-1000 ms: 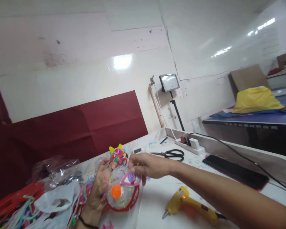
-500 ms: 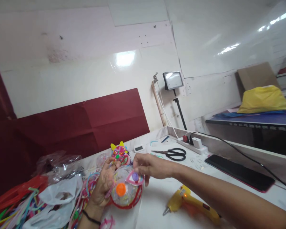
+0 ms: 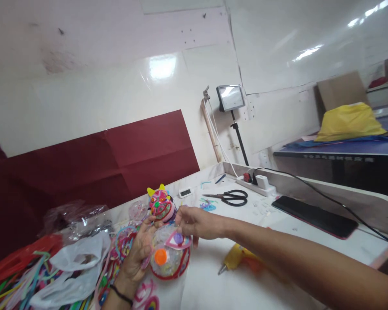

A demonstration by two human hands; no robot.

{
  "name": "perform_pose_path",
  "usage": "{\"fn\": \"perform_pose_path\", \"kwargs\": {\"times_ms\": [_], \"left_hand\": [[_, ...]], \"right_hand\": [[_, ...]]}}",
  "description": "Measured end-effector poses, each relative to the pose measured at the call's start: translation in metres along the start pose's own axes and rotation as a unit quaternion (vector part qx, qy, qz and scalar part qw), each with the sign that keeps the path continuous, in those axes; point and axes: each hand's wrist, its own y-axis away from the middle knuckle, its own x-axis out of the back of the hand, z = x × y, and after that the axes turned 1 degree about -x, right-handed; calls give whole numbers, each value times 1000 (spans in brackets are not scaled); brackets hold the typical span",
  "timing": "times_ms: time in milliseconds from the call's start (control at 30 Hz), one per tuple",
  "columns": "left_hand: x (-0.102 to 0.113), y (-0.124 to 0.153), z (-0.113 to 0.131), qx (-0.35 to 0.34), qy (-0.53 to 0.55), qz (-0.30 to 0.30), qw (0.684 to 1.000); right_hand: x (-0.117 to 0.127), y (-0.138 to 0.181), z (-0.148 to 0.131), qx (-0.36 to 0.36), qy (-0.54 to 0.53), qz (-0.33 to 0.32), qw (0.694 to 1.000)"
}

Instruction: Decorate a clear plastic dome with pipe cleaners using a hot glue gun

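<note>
A clear round craft ball [image 3: 168, 269] has an orange bottle cap for a nose and a red rim along its lower edge. My left hand [image 3: 141, 245] grips it from the left side. At its upper right sits a pink-edged eye piece [image 3: 179, 239] with a purple centre. The fingers of my right hand [image 3: 191, 221] are bent and pressed on the top edge of that piece; the fingertips are partly hidden. Under my right forearm lies a yellow glue gun [image 3: 233, 258], its handle covered. Behind the hands stands a decorated animal head [image 3: 161, 204] with yellow ears.
Colourful strips and white plastic bags [image 3: 80, 254] crowd the left side. Black-handled scissors [image 3: 234, 197], a small white digital display [image 3: 185, 192], a phone [image 3: 313, 216] and a power strip [image 3: 257, 187] lie toward the back and right. A raised table edge [image 3: 336, 193] runs along the right.
The view has shifted slightly. My right forearm now covers more of the glue gun. Both hands stay on the ball and the eye piece, nearly unmoved.
</note>
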Motion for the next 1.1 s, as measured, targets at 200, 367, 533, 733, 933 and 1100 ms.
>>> {"fn": "perform_pose_path", "kwargs": {"times_ms": [200,367,533,733,933,1100], "left_hand": [[2,7,-7,3,-38,37,999],[13,8,-19,17,-46,32,998],[20,5,-27,30,-55,13,998],[28,5,-34,36,-96,14,995],[33,7,-36,48,-174,26,983],[35,5,-33,80,-204,10,976]], "right_hand": [[-3,-1,17,-5,1,-3,1000],[-4,0,31,-12,5,4,1000],[-4,1,40,-25,11,12,1000],[-5,2,52,-42,34,26,998],[-4,4,56,-52,68,36,996],[-2,4,58,-60,79,41,994]]}}
